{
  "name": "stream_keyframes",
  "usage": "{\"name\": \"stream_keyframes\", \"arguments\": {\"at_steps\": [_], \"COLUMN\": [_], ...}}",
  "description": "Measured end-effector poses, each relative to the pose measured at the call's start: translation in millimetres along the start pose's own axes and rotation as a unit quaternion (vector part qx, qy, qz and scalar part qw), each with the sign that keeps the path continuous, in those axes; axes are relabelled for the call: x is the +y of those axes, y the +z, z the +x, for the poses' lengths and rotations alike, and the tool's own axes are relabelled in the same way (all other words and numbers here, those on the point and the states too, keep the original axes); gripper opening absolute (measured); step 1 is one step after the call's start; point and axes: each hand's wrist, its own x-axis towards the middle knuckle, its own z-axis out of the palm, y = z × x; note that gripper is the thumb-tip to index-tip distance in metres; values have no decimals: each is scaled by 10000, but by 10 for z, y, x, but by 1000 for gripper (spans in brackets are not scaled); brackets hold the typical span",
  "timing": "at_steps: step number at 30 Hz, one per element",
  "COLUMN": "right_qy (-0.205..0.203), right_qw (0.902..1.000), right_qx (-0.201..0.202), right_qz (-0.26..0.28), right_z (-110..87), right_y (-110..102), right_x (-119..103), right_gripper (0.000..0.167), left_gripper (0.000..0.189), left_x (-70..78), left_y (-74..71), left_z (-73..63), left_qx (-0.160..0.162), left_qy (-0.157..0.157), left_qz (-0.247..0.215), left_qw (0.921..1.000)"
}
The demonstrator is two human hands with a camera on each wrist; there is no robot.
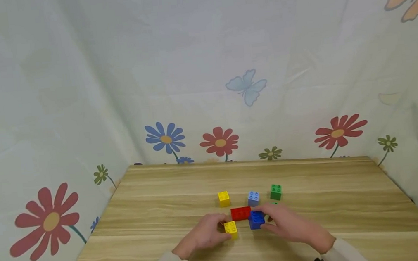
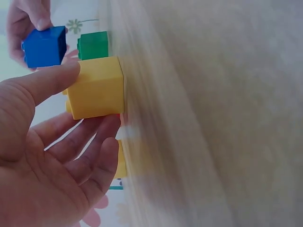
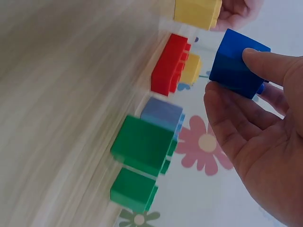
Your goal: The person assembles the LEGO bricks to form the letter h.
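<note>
My left hand (image 1: 208, 231) pinches a square yellow toy brick (image 1: 231, 230) between thumb and fingers. In the left wrist view this brick (image 2: 97, 89) is right at the tabletop, studs facing up. To its right, my right hand (image 1: 291, 224) grips a dark blue brick (image 1: 256, 221) by its sides. The right wrist view shows the blue brick (image 3: 238, 64) raised off the wood, thumb on one face and fingertips on the opposite one. A longer red brick (image 1: 240, 214) lies just beyond, between the two hands.
Farther back on the wooden table (image 1: 156, 209) stand another yellow brick (image 1: 224, 199), a light blue brick (image 1: 253, 198) and a green brick (image 1: 275, 192). A second green brick (image 3: 142, 145) is mostly hidden behind my right hand in the head view. Flower-printed cloth (image 1: 188, 66) surrounds the table.
</note>
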Motion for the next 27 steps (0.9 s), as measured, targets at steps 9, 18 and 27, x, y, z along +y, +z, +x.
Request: {"name": "stream_keyframes", "arguments": {"at_steps": [9,18,27], "right_qy": [-157,-273,-119], "right_qw": [9988,9971,9953], "right_qx": [-140,-201,-276], "right_qz": [438,681,924], "right_z": [162,299,387], "right_y": [131,221,306], "right_x": [-106,-198,-199], "right_gripper": [43,41,40], "left_gripper": [24,26,30], "left_x": [38,53,65], "left_y": [34,48,31], "left_z": [-42,-60,-56], "left_qx": [286,309,221], "left_qy": [-251,-346,-473], "left_qz": [-271,-597,-920], "left_qw": [9989,9971,9944]}}
